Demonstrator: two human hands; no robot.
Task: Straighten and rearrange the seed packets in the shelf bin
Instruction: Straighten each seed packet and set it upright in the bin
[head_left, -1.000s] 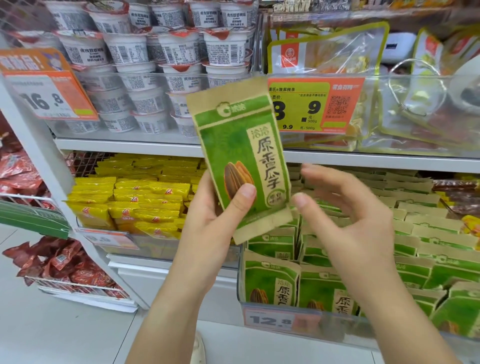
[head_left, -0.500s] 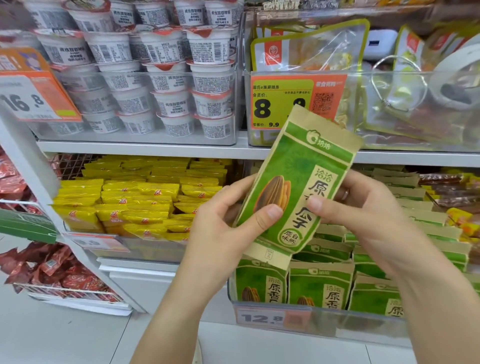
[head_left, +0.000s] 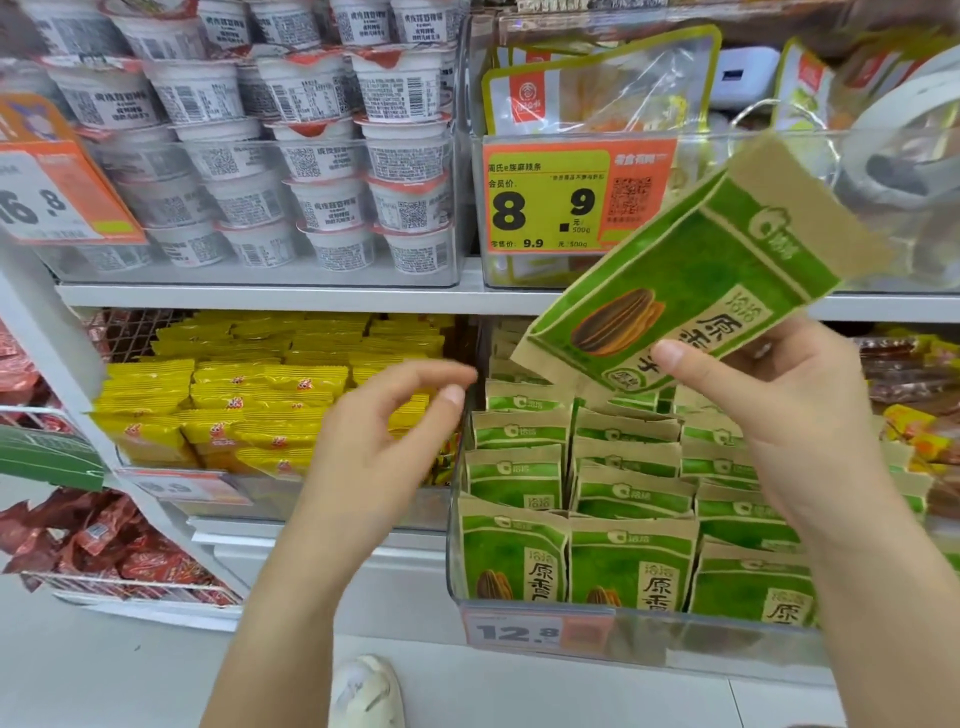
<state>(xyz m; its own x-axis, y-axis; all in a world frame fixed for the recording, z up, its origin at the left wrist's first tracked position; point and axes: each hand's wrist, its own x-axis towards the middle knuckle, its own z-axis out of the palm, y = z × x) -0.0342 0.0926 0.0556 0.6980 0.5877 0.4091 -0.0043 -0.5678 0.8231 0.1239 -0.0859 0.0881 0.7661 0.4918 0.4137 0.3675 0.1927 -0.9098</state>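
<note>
Packet (head_left: 691, 291): green face with tan kraft borders, a striped seed graphic and printed characters. It is tilted, top edge up and to the right, above the bin (head_left: 545, 631). The bin holds rows of matching packets standing upright. Right hand (head_left: 779, 395): grip pinches the packet's lower end, thumb on the printed face. Left hand (head_left: 384, 436): left of the bin, apart from the packet, grip loosely spread, holding nothing.

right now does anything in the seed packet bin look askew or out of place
Yes. One seed packet is out of the clear bin, held tilted above it by the right hand. The rear rows of packets lean unevenly. The left hand holds nothing.
</note>
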